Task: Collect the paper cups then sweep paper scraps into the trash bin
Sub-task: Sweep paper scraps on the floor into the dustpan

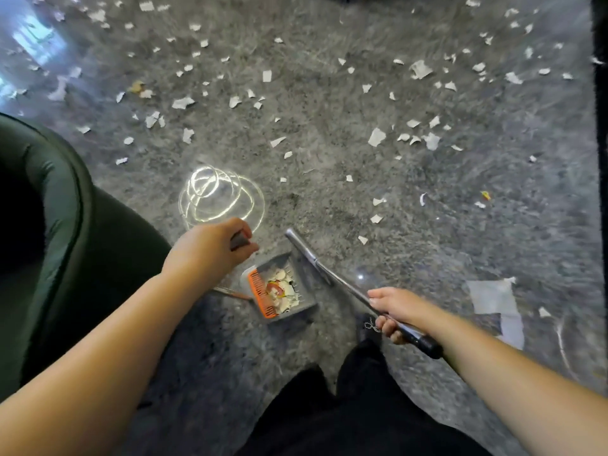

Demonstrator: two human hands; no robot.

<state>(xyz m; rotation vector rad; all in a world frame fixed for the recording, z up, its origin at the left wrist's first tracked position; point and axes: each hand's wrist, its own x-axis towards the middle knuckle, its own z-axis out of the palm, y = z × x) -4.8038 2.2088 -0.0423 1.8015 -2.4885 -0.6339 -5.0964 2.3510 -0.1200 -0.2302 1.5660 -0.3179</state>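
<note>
Paper scraps [376, 137] lie scattered over the grey carpet [329, 103] ahead of me and out to both sides, and more of them are heaped in the grey dustpan [306, 299], which sits low between my arms with its orange comb [260, 296] along its left edge. My left hand [210, 246] curls around a dark handle end [239, 240] just above and left of the pan. My right hand [393, 311] grips the metal broom handle [332, 278], which runs up and left past the pan's right side. A larger torn sheet [493, 297] lies on the carpet at my right. A dark green armchair [59, 205] stands at my left, and my black trousers [355, 406] fill the bottom.
</note>
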